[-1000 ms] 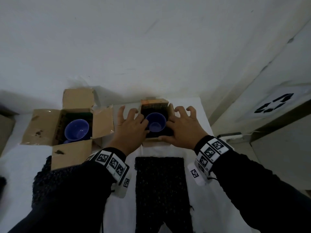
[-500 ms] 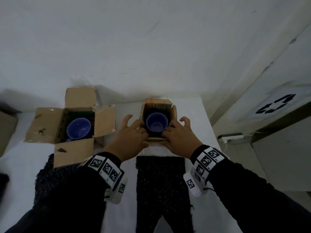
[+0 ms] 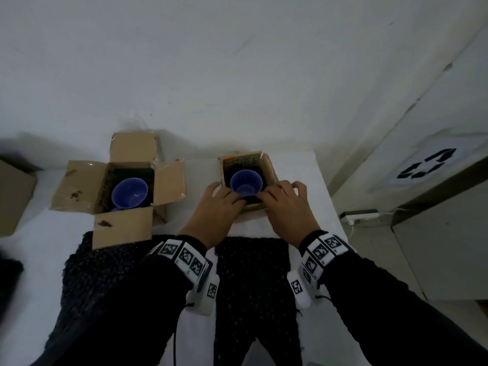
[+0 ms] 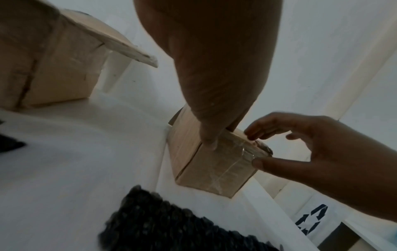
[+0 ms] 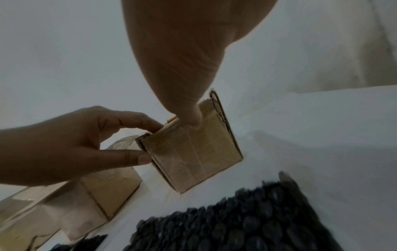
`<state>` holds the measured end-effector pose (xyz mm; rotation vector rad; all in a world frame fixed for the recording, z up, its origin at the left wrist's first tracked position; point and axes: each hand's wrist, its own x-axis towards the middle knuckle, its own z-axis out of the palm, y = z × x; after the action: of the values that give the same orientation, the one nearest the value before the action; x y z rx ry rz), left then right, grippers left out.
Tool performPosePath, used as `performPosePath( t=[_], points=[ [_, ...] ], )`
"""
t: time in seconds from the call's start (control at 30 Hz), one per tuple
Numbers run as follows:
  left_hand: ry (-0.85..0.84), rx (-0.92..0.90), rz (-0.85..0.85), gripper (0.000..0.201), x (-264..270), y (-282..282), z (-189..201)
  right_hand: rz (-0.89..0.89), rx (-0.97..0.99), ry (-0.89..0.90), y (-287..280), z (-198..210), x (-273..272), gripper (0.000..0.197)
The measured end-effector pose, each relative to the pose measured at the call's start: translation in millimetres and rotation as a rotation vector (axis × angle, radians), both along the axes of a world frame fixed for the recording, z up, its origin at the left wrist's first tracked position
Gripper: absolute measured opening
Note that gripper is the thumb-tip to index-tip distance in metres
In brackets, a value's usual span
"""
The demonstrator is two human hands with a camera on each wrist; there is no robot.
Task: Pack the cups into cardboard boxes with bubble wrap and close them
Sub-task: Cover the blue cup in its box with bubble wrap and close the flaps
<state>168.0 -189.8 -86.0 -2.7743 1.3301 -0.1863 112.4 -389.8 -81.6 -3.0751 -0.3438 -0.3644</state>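
White bench [image 3: 303, 165] by a plain white wall [image 3: 237, 75], dim light all over.

On the far right part of the bench, small box [image 3: 271, 171], open on top. Inside it, blue cup [image 3: 246, 183], standing up with its mouth to the ceiling, and dark bubble wrap [image 3: 229, 171] tucked round it.

Left hand [image 3: 215, 207] on the near left corner of the small box: thumb on the outside, fingers bent over the top edge, pinching the cardboard. Right hand [image 3: 286, 207] on the near right corner, much the same: thumb on the outer wall, fingers curled over the rim. Flaps folded down flat along the outer walls, it seems from the wrist views.

Off to the left, well apart, big box [image 3: 79, 186] with all four flaps spread wide. Second blue cup [image 3: 129, 193] standing inside.

Closer to the body, two dark sheets flat on the bench, middle sheet [image 3: 250, 273] and left sheet [image 3: 79, 260].

How far along, as a guess: both cups in their boxes already, padding in the small one, hard to tell in the big one. Neither box closed yet. Most likely left: lifting the flaps, shutting the small box, then the big one.
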Motion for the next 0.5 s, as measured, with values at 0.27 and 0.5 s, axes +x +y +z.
performPosePath(
  t=[0.27,0.5],
  points=[
    [0.221,-0.294,0.198,0.061,-59,25,-16,-0.009,0.156,0.446,21,-33,-71,0.044],
    [0.509,-0.270,0.309,0.087,-106,44,-35,-0.195,0.280,0.564,34,-48,-88,0.030]
  ],
)
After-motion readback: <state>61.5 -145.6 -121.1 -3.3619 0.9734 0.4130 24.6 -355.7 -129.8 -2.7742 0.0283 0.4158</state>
